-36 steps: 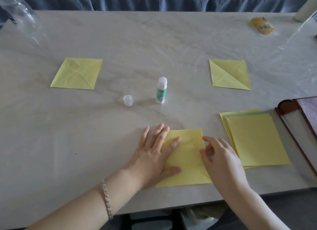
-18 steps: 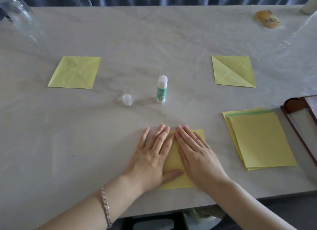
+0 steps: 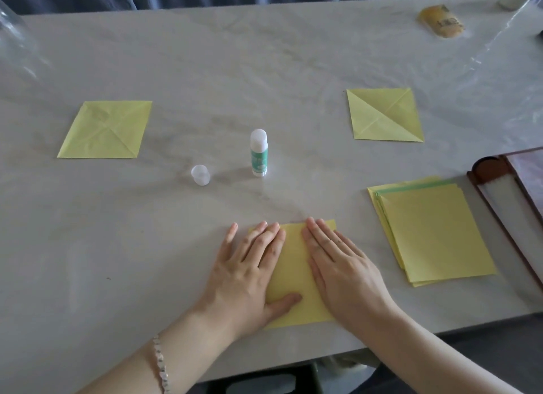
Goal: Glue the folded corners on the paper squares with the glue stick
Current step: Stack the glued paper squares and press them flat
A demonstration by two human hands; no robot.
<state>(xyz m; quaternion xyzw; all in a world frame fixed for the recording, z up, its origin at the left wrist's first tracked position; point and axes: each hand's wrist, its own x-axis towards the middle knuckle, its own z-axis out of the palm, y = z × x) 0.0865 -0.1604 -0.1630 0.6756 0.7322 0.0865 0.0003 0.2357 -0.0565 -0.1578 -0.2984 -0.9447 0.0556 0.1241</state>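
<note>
Yellow paper square (image 3: 293,264) lies flat near the front edge of the pale table (image 3: 205,56), pinned under two palm-down hands. The left hand (image 3: 249,273) rests on the sheet's left side with its fingers (image 3: 264,244) straight and slightly spread; the little finger lies off the paper on the table, and the thumb stretches across the sheet's lower part. The right hand (image 3: 343,273) covers the right side, its fingers straight and pressed close together, pointing away and a little to the left. A strip of paper shows between the two hands. Both forearms come in from the lower edge and converge on the sheet; a beaded bracelet (image 3: 160,364) sits on the left wrist. Beyond the hands and well apart from them, the glue stick (image 3: 259,152) stands upright, its clear cap (image 3: 200,175) near it on the left. One folded square (image 3: 105,129) lies far left, another folded square (image 3: 385,116) far right, and a stack of flat yellow sheets (image 3: 435,232) lies near the right hand.
</note>
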